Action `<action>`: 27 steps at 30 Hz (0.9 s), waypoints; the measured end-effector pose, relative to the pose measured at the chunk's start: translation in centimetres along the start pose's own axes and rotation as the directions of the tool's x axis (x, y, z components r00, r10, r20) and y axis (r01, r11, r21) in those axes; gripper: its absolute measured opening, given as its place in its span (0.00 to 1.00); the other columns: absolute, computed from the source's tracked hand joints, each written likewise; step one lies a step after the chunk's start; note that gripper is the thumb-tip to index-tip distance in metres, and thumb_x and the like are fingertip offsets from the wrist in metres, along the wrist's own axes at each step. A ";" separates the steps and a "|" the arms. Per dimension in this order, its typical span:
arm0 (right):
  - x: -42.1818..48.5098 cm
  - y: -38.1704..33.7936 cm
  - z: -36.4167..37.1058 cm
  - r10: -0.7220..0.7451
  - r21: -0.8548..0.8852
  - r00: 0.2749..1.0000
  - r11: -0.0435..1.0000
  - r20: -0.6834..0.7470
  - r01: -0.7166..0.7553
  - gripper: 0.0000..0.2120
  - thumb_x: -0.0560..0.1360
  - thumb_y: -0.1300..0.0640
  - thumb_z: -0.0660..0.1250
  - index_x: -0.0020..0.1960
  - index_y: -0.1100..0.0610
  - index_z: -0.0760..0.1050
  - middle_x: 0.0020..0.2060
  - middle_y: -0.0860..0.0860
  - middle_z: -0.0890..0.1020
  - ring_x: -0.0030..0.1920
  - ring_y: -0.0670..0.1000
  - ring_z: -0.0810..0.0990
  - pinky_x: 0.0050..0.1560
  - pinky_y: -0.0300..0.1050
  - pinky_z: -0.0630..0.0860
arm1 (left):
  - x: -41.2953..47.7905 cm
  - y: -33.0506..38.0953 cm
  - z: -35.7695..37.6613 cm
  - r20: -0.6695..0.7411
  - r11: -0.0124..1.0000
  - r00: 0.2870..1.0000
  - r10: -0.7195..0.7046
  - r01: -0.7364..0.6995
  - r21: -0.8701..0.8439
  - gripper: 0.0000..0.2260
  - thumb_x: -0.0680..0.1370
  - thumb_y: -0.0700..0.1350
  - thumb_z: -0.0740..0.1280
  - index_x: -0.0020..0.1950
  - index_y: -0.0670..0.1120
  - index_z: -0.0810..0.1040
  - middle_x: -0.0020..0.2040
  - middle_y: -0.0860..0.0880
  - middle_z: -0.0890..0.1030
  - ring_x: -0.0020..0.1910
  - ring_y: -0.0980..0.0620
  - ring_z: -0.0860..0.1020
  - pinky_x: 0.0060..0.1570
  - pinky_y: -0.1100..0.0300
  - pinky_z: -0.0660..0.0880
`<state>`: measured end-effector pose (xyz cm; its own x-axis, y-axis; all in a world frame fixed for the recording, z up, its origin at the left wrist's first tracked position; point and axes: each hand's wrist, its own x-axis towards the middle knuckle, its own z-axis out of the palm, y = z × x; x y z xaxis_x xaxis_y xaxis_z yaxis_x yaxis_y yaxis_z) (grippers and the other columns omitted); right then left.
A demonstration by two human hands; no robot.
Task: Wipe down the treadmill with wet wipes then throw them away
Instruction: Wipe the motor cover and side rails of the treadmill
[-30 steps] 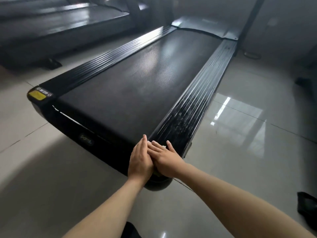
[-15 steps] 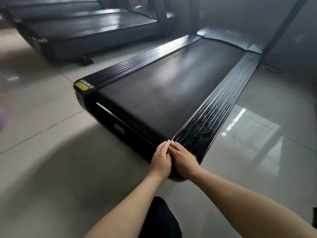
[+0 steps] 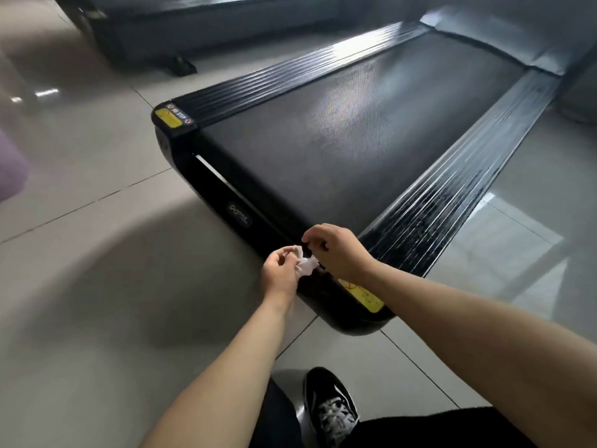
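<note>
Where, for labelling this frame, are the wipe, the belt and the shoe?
wipe (image 3: 305,266), head view, crumpled white middle.
belt (image 3: 339,140), head view, bare middle of the running surface.
shoe (image 3: 326,389), head view, black toe.

The floor is glossy pale grey tile (image 3: 97,286) with dark grout lines. A second dark treadmill deck (image 3: 210,24) stands at upper left on a black foot (image 3: 184,67). A black lace-up sneaker with white laces (image 3: 331,405) rests on the tile at bottom centre. A blurred purple object (image 3: 11,166) sits at the left edge.

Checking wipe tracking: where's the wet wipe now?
Head view, lower centre: wet wipe bunched between left hand and right hand, at near-right corner of treadmill.
</note>
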<state>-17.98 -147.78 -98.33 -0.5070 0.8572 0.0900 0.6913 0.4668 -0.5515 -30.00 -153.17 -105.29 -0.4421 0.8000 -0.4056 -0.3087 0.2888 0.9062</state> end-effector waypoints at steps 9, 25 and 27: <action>1.5 2.5 1.5 -0.128 -0.201 0.991 0.972 -0.034 0.118 0.15 0.72 0.62 0.63 0.54 0.56 0.83 0.48 0.54 0.81 0.49 0.61 0.78 0.50 0.55 0.79 | -0.9 -4.4 -1.0 0.385 0.539 0.853 0.354 -0.522 0.661 0.06 0.79 0.50 0.66 0.50 0.53 0.82 0.46 0.48 0.80 0.48 0.48 0.77 0.57 0.44 0.74; 12.0 0.4 7.2 -0.225 -0.302 0.972 0.924 0.067 0.235 0.13 0.75 0.59 0.66 0.57 0.53 0.82 0.55 0.52 0.80 0.61 0.59 0.74 0.61 0.52 0.68 | 5.3 -5.0 -5.9 0.562 0.322 0.745 0.360 -0.664 0.674 0.26 0.82 0.45 0.53 0.81 0.46 0.57 0.80 0.53 0.55 0.79 0.54 0.53 0.76 0.69 0.46; 13.6 0.7 7.9 -0.249 -0.321 0.968 0.914 0.043 0.249 0.13 0.73 0.60 0.67 0.56 0.53 0.82 0.54 0.52 0.80 0.60 0.59 0.74 0.61 0.52 0.68 | 7.6 -4.4 -6.8 0.477 0.341 0.796 0.372 -0.595 0.728 0.26 0.82 0.45 0.54 0.81 0.47 0.58 0.80 0.53 0.55 0.80 0.51 0.57 0.75 0.67 0.48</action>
<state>-28.52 -137.50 -104.04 -0.6847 0.7040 0.1884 0.6707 0.7099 -0.2149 -37.68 -151.94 -113.10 -0.0648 0.9954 0.0711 0.7708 0.0047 0.6371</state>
